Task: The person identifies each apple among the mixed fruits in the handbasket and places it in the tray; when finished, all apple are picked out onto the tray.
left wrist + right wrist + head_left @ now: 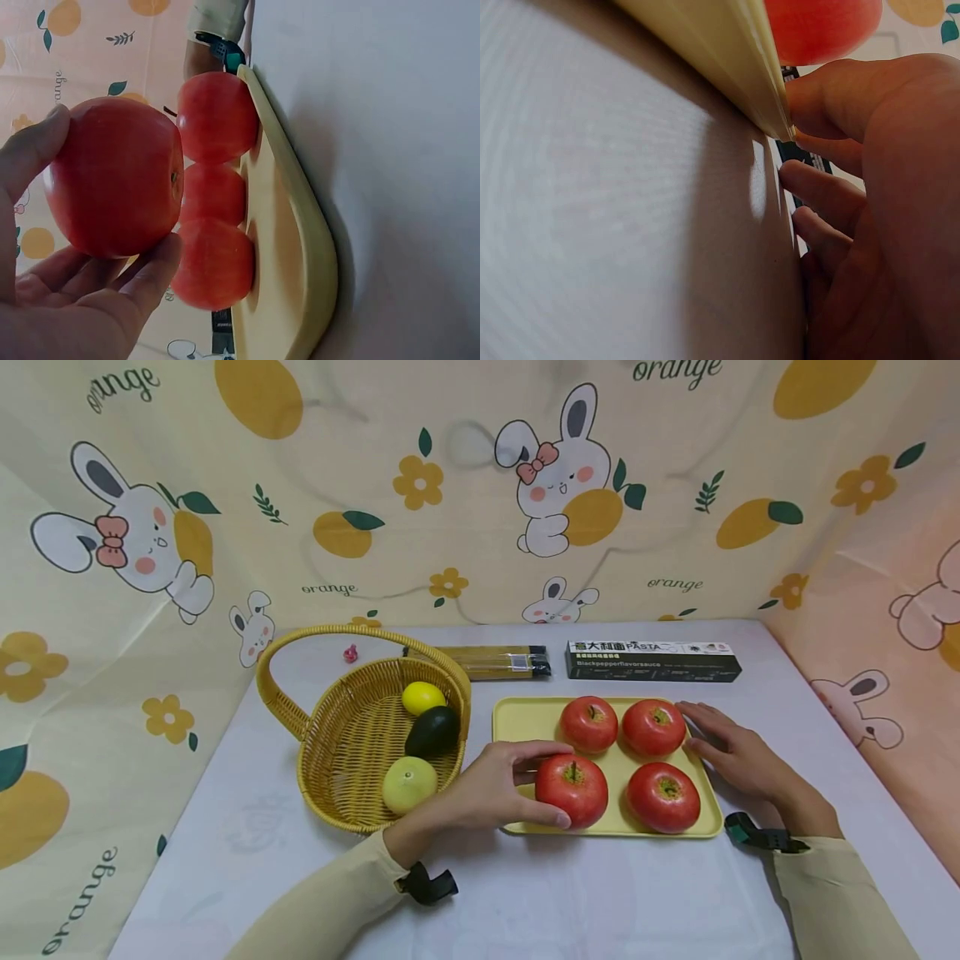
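My left hand [491, 785] grips a red apple [572, 791], thumb on one side and fingers on the other. The left wrist view shows this apple [116, 176] raised beside the yellow tray [321, 255]. Three other red apples rest on the tray: one at back left [589, 725], one at back right [654, 727] and one at front right [663, 797]. At the tray's right edge lies my right hand [750, 764], its thumb touching the rim. In the right wrist view its fingers [825, 191] extend loosely beside the tray; part of the contact is hidden.
Left of the tray stands a wicker basket [337, 777] with a tall handle. It holds a lemon [423, 698], a dark green avocado [432, 732] and a pale yellow-green round fruit [409, 785]. Behind are a pasta box [652, 662], a long packet [487, 662] and a small pink object [350, 653].
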### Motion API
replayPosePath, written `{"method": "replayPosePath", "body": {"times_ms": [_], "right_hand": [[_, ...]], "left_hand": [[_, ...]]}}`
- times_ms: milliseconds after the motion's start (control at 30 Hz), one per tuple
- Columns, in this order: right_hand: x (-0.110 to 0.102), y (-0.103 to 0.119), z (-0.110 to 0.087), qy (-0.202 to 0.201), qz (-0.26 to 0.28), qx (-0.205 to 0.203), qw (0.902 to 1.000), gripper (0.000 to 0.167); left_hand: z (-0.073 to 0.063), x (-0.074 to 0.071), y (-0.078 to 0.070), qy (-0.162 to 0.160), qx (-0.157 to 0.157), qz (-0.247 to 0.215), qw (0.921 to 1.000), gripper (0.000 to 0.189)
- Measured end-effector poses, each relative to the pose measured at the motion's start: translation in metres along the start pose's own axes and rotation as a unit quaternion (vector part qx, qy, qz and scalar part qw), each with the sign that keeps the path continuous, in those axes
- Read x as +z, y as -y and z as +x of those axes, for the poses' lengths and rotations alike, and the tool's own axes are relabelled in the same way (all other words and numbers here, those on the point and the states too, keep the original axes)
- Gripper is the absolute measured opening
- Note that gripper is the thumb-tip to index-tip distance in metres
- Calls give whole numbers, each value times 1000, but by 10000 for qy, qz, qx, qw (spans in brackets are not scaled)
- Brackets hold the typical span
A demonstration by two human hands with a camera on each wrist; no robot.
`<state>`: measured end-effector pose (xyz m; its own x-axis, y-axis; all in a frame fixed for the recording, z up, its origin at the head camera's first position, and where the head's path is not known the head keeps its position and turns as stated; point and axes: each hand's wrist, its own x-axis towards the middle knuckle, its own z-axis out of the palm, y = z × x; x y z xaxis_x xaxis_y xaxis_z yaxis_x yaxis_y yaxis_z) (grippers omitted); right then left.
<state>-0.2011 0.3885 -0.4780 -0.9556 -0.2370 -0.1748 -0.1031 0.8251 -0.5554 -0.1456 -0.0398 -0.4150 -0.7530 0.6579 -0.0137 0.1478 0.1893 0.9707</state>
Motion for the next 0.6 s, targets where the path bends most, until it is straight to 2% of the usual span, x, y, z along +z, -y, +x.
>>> {"method": "replayPosePath", "body": {"times_ms": [300, 600], "right_hand": [[-1, 0, 0, 5, 28, 32, 10000, 77], [-1, 2, 0, 9, 56, 19, 10000, 76]], "left_hand": [[20, 15, 10, 71, -278, -70, 9996, 72], [30, 25, 20, -28, -428, 80, 9990, 72]]}}
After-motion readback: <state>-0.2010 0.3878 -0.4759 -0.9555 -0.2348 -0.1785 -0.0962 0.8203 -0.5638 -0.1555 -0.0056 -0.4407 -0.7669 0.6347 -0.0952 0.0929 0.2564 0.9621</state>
